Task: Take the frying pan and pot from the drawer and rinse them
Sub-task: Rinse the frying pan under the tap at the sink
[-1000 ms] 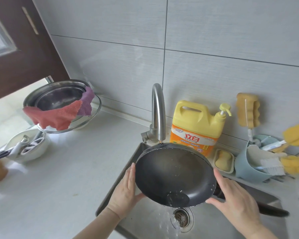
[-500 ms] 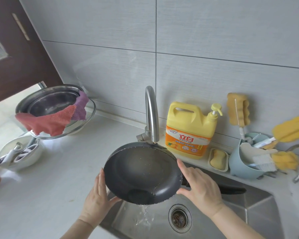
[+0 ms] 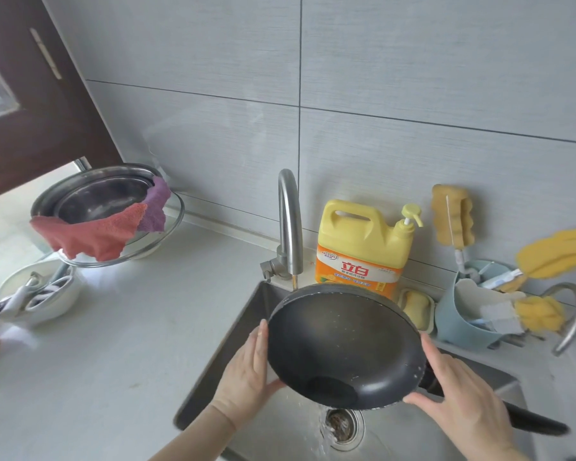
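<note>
Tilting over the sink [image 3: 246, 321], just below the tap [image 3: 290, 227], was the pan [image 3: 343, 344], inner side facing the camera, low edge dripping water toward the drain [image 3: 341, 425]. Pressed flat against the pan's left rim: the left hand [image 3: 246, 371], fingers straight and together, thumb tucked under the edge. Laid against the right rim: the right hand [image 3: 459, 390], fingers straight (thumb reaching toward the low edge), not curled round anything. Stuck out to the right of the pan, behind that hand, the dark handle [image 3: 536, 424]. Stood behind the pan, against the wall: a yellow soap jug [image 3: 363, 247] and a soap dish [image 3: 418, 307] touching its base. Right of the pan, a blue caddy [image 3: 456, 321] crammed with sponges and brushes. Far left of the pan, on the counter [image 3: 113, 344], metal bowls [image 3: 97, 197] stacked with a red cloth [image 3: 87, 234] and a purple cloth [image 3: 155, 207] draped over the rim; below them, a white bowl [image 3: 34, 297] with utensils. Pot not seen anywhere.
</note>
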A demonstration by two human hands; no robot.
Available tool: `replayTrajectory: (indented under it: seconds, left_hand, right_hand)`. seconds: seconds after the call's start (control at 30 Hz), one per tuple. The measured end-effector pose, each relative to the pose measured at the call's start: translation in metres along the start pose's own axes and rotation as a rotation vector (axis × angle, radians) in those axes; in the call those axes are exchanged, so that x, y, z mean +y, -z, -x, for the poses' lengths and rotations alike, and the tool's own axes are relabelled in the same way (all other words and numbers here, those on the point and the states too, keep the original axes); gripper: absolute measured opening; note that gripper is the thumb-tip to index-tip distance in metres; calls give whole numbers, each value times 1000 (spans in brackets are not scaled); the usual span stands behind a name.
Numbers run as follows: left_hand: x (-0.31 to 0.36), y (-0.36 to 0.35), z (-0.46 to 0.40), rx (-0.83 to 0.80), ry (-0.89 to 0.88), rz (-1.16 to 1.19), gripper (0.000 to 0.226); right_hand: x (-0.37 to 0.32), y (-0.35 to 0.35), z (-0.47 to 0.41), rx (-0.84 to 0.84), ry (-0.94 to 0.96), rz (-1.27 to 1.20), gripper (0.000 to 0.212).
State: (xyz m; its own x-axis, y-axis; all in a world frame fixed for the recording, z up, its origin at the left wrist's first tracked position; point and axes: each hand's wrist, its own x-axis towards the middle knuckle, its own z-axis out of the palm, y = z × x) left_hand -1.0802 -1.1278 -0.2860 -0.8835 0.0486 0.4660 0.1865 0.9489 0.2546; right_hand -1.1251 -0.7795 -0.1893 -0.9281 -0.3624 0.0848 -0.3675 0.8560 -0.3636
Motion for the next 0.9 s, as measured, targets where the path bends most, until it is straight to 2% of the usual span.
replayTrajectory:
  seconds: [0.13, 0.37, 0.6, 0.73, 0.9]
  left_hand:
    - [22, -4, -13, -33, -55, -5, 147]
    - [27, -9, -18, -38, -67, -2, 130]
    - [3, 3, 0, -87, 52, 75, 146]
    - [-27, 15, 16, -8, 81, 84, 106]
    - [-59, 30, 31, 14, 139, 18, 103]
  right_hand:
    - [7, 15, 9, 15, -48, 21, 162]
    - [6, 19, 8, 26, -60, 5, 164]
    - [-6, -3, -10, -12, 17, -18, 155]
    - [-26, -16, -27, -30, 78, -25, 150]
    - [-49, -36, -52, -19, 155, -13, 148]
